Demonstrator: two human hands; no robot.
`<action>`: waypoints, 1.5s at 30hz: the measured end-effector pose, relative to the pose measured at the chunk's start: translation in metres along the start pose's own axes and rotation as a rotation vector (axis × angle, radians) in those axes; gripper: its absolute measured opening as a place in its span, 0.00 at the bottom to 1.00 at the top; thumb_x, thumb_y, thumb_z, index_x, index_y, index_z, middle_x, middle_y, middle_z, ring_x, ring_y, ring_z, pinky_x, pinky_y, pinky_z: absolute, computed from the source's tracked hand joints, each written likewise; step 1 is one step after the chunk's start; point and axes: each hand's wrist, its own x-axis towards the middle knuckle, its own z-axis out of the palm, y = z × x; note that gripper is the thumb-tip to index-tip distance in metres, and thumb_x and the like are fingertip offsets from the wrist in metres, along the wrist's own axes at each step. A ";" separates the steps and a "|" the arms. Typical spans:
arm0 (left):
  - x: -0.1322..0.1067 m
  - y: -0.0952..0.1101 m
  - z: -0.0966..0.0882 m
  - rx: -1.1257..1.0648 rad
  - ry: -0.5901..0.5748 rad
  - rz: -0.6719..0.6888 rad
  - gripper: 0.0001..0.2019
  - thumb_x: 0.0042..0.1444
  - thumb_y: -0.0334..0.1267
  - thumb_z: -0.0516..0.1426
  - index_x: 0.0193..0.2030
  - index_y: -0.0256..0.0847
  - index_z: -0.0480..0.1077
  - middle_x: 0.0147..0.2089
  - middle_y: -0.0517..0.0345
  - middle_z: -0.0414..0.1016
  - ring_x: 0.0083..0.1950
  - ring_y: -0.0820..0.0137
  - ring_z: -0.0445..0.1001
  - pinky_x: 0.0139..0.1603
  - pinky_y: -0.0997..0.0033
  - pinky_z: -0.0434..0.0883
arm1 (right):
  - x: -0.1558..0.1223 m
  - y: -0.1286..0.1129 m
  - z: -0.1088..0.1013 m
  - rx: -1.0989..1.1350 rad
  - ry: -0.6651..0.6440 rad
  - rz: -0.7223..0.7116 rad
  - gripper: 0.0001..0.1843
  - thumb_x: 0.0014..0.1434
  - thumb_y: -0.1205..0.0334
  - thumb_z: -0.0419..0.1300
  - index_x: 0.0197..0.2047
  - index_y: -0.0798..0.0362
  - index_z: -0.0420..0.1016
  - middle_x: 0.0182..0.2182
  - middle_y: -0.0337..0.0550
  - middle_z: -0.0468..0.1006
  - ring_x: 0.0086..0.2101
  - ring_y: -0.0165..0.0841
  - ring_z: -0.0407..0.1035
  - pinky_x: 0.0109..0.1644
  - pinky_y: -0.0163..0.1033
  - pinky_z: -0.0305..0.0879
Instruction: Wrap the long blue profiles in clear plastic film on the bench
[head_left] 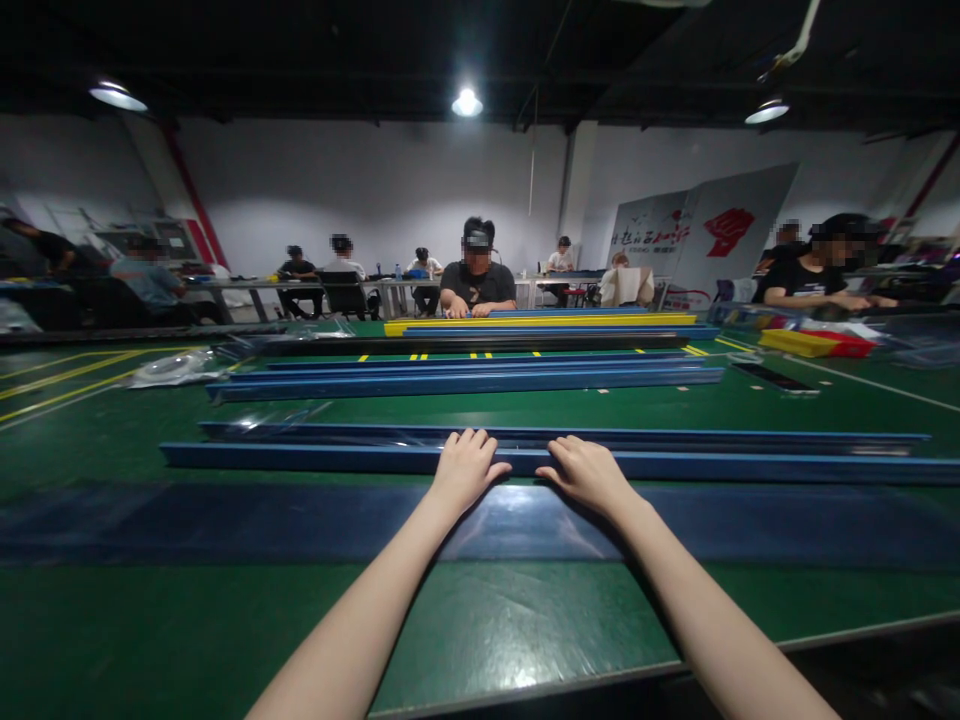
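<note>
Left hand (465, 466) and right hand (589, 472) stood apart, fingers over blue rail (300, 457), thumbs pointing inward; whether clamped, could not tell. Rail lay directly under both, long axis crosswise, neither hand nearer. Far ahead-right of hands on green surface (525, 620): yellow bin (796, 343), red bin (846, 346), contents unclear.
</note>
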 end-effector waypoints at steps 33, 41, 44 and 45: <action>0.000 0.000 0.002 0.006 0.047 0.020 0.15 0.52 0.47 0.56 0.41 0.40 0.66 0.43 0.55 0.71 0.45 0.64 0.65 0.41 0.65 0.58 | -0.016 0.038 0.002 0.076 0.010 0.155 0.09 0.56 0.58 0.52 0.29 0.52 0.69 0.31 0.41 0.73 0.34 0.32 0.67 0.31 0.33 0.51; 0.000 0.000 0.005 0.015 0.091 0.027 0.14 0.51 0.47 0.57 0.39 0.40 0.65 0.42 0.56 0.71 0.44 0.65 0.66 0.41 0.65 0.58 | -0.015 0.041 0.007 0.140 0.001 0.174 0.11 0.56 0.55 0.51 0.32 0.52 0.70 0.34 0.43 0.74 0.38 0.34 0.67 0.35 0.33 0.54; 0.000 0.000 0.005 0.001 0.090 0.030 0.13 0.51 0.46 0.57 0.39 0.40 0.65 0.42 0.56 0.72 0.44 0.65 0.66 0.41 0.65 0.57 | -0.015 0.041 0.007 0.137 0.002 0.180 0.12 0.56 0.54 0.51 0.32 0.52 0.71 0.34 0.43 0.74 0.38 0.35 0.67 0.35 0.34 0.54; 0.000 0.000 0.004 -0.007 0.086 0.030 0.13 0.52 0.46 0.57 0.39 0.40 0.65 0.43 0.56 0.72 0.44 0.65 0.66 0.42 0.66 0.57 | -0.015 0.041 0.007 0.135 0.002 0.181 0.12 0.56 0.54 0.51 0.32 0.52 0.71 0.34 0.44 0.74 0.38 0.35 0.67 0.36 0.34 0.54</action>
